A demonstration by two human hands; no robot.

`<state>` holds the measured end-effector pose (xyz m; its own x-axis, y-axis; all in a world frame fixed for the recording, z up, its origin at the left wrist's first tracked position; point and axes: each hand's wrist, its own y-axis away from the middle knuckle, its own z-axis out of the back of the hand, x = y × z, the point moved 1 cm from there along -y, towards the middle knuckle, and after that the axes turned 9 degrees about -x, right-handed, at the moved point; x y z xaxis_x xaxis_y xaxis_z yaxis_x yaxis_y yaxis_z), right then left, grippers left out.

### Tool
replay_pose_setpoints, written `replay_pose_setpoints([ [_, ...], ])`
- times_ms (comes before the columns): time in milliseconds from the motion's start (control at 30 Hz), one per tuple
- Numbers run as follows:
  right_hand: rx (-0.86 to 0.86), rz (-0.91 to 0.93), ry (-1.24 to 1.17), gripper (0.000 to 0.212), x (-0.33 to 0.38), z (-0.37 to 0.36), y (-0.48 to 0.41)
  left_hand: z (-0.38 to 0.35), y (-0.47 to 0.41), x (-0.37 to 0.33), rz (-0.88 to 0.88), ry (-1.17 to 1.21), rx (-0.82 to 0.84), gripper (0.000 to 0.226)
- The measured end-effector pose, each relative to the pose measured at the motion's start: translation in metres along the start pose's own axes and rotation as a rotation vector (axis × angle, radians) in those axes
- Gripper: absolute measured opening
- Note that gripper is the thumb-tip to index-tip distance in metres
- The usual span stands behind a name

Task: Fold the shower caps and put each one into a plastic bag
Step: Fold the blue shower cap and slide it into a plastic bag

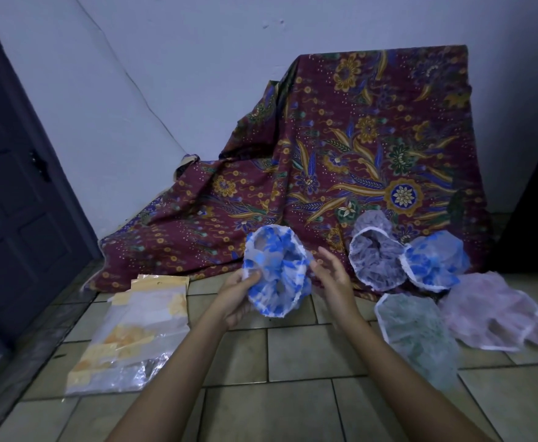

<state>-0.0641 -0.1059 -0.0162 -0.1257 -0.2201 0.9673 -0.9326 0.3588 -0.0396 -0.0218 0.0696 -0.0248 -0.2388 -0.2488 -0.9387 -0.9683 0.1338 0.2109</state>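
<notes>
- Two bare forearms come up from the bottom edge of the view; no sleeve shows on either.
- The left hand [237,296] wears no glove, ring or bracelet that can be seen.
- The right hand [333,277] is likewise bare, with no watch or band at the wrist.
- Fingers [325,255] are slim, nails short; the light is too dim for finer detail.

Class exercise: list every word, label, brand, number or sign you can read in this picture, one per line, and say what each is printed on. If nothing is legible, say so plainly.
None: no readable text anywhere.
Bags: yellow patches only, too blurred to show any print.
Held cap and floor caps: patterns only, no lettering.
Cloth: floral motifs, no words.
Door and wall: no signs.
</notes>
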Motion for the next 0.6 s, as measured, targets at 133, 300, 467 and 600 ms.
replay_pose_setpoints([
  [133,0.009,-0.267,-0.191,0.023,-0.01,-0.001,0.0,-0.007,0.003,0.0,0.0,0.035,0.054,0.015],
  [300,-0.025,-0.238,-0.071,0.019,-0.014,0.002,-0.003,-0.007,0.004,0.005,-0.024,-0.094,0.055,0.014],
  [467,-0.074,-0.22,0.011,0.017,-0.011,0.003,-0.007,-0.009,0.006,0.009,-0.109,-0.316,0.065,0.02],
  [600,-0.115,-0.211,0.072,0.019,-0.014,0.005,-0.009,-0.008,0.002,0.011,-0.138,-0.407,-0.02,0.023],
])
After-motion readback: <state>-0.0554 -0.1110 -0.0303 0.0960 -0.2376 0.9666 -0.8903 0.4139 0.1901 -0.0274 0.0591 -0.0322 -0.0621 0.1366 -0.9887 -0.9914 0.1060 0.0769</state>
